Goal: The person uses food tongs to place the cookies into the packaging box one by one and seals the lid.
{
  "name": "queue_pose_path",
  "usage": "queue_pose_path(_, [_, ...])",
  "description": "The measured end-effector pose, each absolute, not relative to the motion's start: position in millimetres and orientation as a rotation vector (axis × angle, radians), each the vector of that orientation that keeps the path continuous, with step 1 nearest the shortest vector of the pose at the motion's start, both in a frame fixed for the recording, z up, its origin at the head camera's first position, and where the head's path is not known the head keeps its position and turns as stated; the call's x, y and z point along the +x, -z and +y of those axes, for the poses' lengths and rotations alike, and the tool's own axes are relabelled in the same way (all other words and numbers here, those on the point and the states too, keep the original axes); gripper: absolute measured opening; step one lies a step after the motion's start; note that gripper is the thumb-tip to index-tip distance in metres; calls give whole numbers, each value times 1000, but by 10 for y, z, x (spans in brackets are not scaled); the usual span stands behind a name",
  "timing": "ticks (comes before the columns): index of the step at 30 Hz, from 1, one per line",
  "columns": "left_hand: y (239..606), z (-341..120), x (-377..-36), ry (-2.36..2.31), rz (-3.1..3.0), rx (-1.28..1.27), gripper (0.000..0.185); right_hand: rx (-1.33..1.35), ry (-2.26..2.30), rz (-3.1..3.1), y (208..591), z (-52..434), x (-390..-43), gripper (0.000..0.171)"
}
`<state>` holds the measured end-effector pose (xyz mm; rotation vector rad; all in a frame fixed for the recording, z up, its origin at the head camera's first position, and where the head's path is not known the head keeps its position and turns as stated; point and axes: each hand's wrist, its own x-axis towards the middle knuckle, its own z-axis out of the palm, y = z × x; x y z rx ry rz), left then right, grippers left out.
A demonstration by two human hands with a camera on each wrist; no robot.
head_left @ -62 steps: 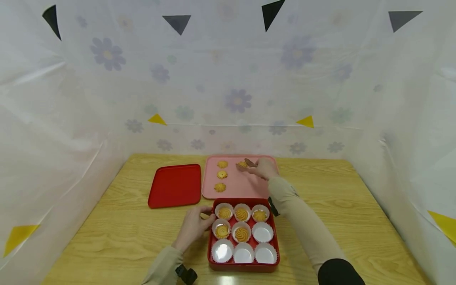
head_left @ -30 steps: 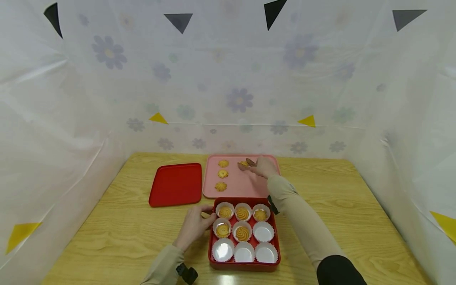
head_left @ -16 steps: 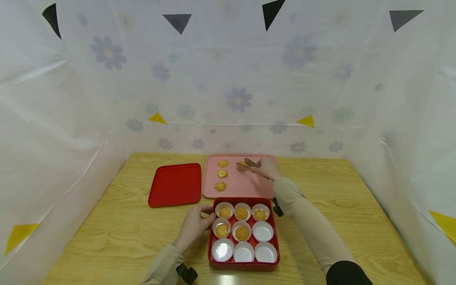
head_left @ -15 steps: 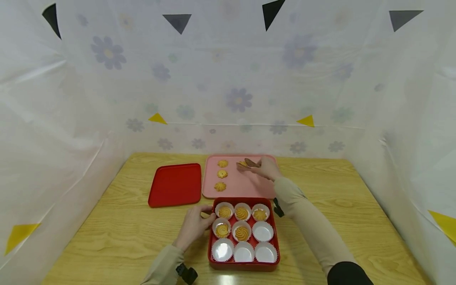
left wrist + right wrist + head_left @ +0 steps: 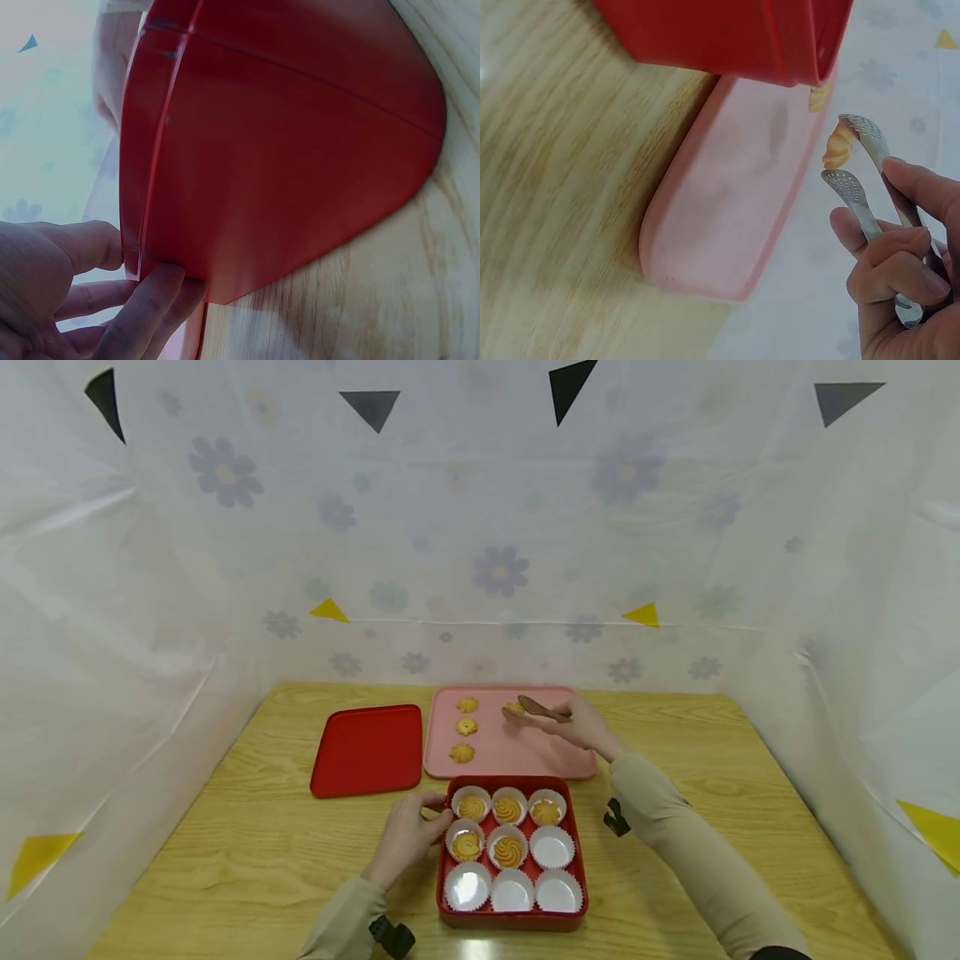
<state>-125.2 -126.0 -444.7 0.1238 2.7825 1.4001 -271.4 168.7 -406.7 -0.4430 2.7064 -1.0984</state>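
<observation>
My right hand [image 5: 588,727] grips small metal tongs [image 5: 889,180] with perforated tips, above the right part of the pink tray [image 5: 540,760]. A golden piped cookie [image 5: 840,145] sits between the tong tips; the upper tip touches it and the lower tip is right at its end. My left hand [image 5: 408,835] holds the red box [image 5: 513,920] at its back left corner, thumb at the rim and fingers against the outer wall [image 5: 247,150]. White paper cups fill the box in three rows. Cookies lie in the back row and in the left and middle cups of the second row.
Three cookies, one of them a flower-shaped cookie [image 5: 467,727], stand in a column on the pink tray's left side. A flat red tray or lid [image 5: 367,752] lies left of it. Patterned white sheeting [image 5: 480,527] encloses the wooden table [image 5: 225,860].
My right hand and forearm have shifted right and the tongs have turned, showing more of their length. The cookie at their tips stays near the same spot. My left hand keeps its place.
</observation>
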Motion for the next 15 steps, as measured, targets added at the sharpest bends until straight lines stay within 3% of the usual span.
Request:
queue_pose_path(5, [4456,-1257,-1255,-1409,2777,132,26,-533,1040,2746,4028,1833,-2582,18])
queue_pose_path(11, [4456,-1261,-1257,-1424,2759,128,25,-551,1015,2730,3954,2018,-2395,41])
queue_pose_path(15, [4451,-1262,-1256,-1426,2758,135,25,-630,1032,2714,3910,2131,-2286,44])
